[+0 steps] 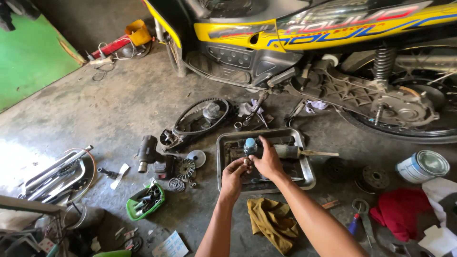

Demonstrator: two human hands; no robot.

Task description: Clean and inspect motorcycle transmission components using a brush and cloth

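Note:
Over a shallow metal tray (308, 177) on the concrete floor, my left hand (233, 177) and my right hand (268, 162) meet around a small dark metal part (247, 162), pinched between the fingertips of both. A small bottle with a blue-grey cap (250, 145) stands in the tray just beyond my fingers. A paintbrush (304, 153) lies across the tray's right side. What else lies in the tray under my hands is hidden.
A yellow and black scooter (304, 33) stands behind, its engine side (381, 97) uncovered. On the floor lie a drive belt (202, 116), an impact wrench (148, 153), a pulley disc (185, 167), a green socket tray (145, 202), a mustard rag (273, 221), a red cloth (397, 212) and a tin can (422, 166).

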